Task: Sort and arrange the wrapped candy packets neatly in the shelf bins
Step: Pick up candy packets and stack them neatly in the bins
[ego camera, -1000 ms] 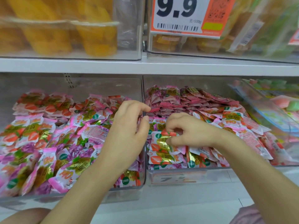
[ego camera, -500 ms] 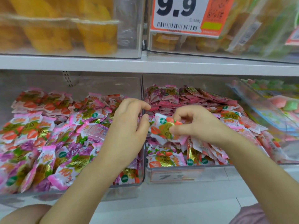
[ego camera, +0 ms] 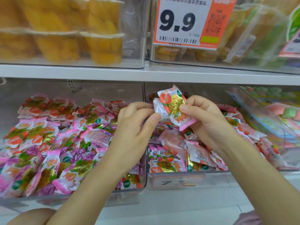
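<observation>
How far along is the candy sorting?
Early to midway. Done: back row of red packets in the left bin looks lined up. In hand: left hand and right hand grip strawberry packets above the right bin. Left: loose piles at both bins' fronts.

upper shelf (ego camera: 81, 71) | yellow fruit cups (ego camera: 103, 46) at left; orange-white price tag (ego camera: 186, 23) "9.9" at right

Right hand (ego camera: 209, 120) and left hand (ego camera: 136, 127) pinch overlapping packets (ego camera: 175, 108), raised above right bin (ego camera: 215, 179). Left bin (ego camera: 128, 197), just beside it, heaped full.
</observation>
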`<state>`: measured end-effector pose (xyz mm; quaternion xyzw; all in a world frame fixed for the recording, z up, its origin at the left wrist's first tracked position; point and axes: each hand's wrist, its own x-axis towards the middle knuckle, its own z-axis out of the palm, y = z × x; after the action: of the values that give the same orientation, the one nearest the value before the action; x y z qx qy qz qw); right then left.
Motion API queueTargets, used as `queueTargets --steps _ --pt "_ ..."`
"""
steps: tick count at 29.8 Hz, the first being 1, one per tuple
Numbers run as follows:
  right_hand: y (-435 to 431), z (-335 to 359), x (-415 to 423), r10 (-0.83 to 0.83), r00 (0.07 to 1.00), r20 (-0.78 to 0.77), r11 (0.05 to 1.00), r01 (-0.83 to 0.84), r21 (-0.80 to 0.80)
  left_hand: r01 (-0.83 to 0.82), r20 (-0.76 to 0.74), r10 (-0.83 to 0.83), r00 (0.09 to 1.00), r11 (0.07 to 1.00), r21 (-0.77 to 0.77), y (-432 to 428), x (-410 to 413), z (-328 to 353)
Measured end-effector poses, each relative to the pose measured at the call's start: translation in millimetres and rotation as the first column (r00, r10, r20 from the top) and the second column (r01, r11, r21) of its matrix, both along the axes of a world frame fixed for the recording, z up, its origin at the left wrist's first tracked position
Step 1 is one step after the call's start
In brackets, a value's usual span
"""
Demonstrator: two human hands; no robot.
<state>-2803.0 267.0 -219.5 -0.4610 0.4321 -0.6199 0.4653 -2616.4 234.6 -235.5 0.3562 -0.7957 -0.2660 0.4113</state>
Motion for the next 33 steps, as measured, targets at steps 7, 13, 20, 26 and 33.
queueTargets --steps 7,13,20,26,33 --pt "0 1 9 0.037 0.999 0.035 0.998 -0.038 0.041 0.112 -0.148 -0.09 0.985 0.983 0.144 3 3 9" --pt "2 3 12 0.043 0.992 0.122 0.991 -0.058 0.124 0.12 -0.315 -0.051 0.948 0.971 0.206 3 11 14" --pt "2 5 1 -0.194 0.968 0.16 0.954 0.148 0.26 0.246 -0.453 -0.095 0.887 0.926 0.287 6 12 17" --pt "7 8 -4 -0.143 0.97 0.196 0.961 0.089 0.261 0.096 -0.365 -0.021 0.931 0.977 0.189 6 11 15" --pt "6 2 3 0.113 0.973 0.202 0.969 -0.153 0.196 0.173 -0.387 -0.045 0.921 0.937 0.303 8 9 16"
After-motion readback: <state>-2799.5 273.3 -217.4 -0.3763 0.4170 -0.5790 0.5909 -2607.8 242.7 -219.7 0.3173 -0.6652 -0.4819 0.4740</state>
